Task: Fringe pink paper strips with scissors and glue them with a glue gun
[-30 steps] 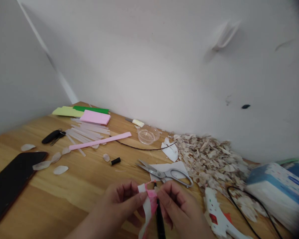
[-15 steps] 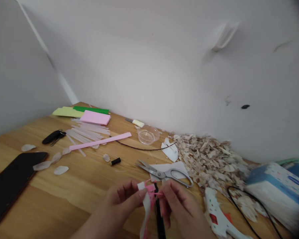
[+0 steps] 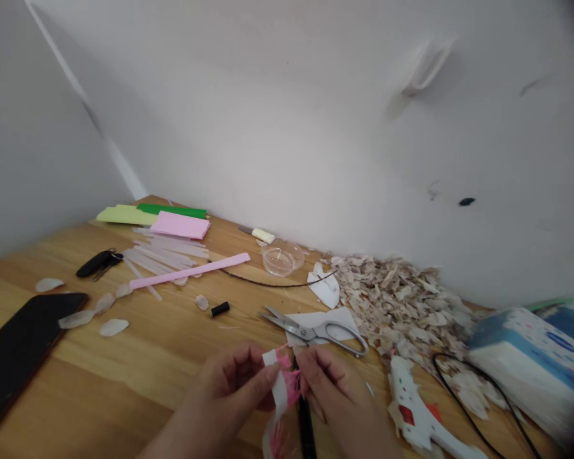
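Observation:
Low in the middle of the view, my left hand point(image 3: 232, 389) pinches a pink-and-white fringed paper strip point(image 3: 281, 392) between thumb and fingers. My right hand point(image 3: 337, 398) is closed beside it, its fingertips on the pink fringe and around a thin black stick point(image 3: 306, 427) that runs down out of view. The strip wraps against the top of the stick. Silver scissors point(image 3: 315, 330) lie on a white paper scrap just beyond my hands.
A wooden table point(image 3: 138, 357) meets a white wall. A black phone point(image 3: 19, 347), keys point(image 3: 95, 262), clear sticks point(image 3: 165, 255), a pink strip point(image 3: 191, 271), coloured paper pads point(image 3: 172, 220) lie left. A shavings pile point(image 3: 401, 299), white glue gun point(image 3: 420, 421), tissue pack point(image 3: 530, 370) lie right.
My right fingers have shifted left and closed tighter on the pink fringe at the stick's top. The view has drifted slightly; my left hand keeps its pinch.

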Demonstrator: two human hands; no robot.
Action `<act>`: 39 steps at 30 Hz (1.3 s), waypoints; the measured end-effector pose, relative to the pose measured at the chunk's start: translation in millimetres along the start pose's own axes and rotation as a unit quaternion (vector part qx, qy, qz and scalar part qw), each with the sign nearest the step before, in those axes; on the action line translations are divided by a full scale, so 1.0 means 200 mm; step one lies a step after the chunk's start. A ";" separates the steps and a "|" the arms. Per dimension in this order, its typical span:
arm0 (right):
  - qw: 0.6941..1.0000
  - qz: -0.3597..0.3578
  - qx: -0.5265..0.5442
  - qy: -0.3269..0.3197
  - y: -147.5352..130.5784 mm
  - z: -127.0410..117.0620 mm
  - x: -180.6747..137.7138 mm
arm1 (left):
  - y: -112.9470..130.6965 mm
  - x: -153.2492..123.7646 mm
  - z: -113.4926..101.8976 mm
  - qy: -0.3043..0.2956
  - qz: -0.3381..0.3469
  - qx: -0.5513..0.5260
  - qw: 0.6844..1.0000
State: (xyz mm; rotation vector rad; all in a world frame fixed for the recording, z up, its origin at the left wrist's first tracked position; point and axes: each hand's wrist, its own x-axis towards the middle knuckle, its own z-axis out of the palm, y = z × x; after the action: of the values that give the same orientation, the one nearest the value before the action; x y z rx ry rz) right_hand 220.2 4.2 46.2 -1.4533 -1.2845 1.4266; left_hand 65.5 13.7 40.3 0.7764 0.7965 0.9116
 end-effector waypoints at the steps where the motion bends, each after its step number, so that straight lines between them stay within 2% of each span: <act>1: 1.000 -0.010 -0.024 0.003 -0.01 0.00 0.00 | 0.00 0.00 0.00 0.001 -0.003 -0.002 1.000; 5: 0.995 -0.027 -0.098 0.003 -0.04 -0.01 -0.03 | 0.02 0.00 0.00 -0.002 -0.026 0.012 1.000; 17: 0.996 -0.026 -0.072 0.035 -0.03 -0.01 -0.04 | 0.01 -0.01 -0.01 -0.018 -0.052 0.070 0.996; 23: 0.991 -0.027 -0.130 0.019 -0.05 -0.01 -0.05 | -0.02 0.00 -0.01 0.009 -0.010 0.109 0.994; 26: 0.989 -0.025 -0.148 0.015 -0.05 -0.01 -0.05 | -0.02 -0.01 -0.01 0.004 0.005 0.137 0.991; 34: 0.988 -0.020 -0.151 -0.015 -0.06 -0.01 -0.05 | 0.00 -0.02 0.00 -0.005 0.001 0.149 0.989; 39: 0.990 -0.004 -0.139 -0.007 -0.08 -0.01 -0.07 | 0.00 -0.01 0.00 0.000 0.001 0.151 0.989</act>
State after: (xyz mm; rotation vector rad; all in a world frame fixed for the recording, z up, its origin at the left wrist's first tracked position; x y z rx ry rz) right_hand 221.2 -4.3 64.3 -1.6164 -1.5439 1.2929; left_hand 63.6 11.5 41.2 1.0405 0.9470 0.8027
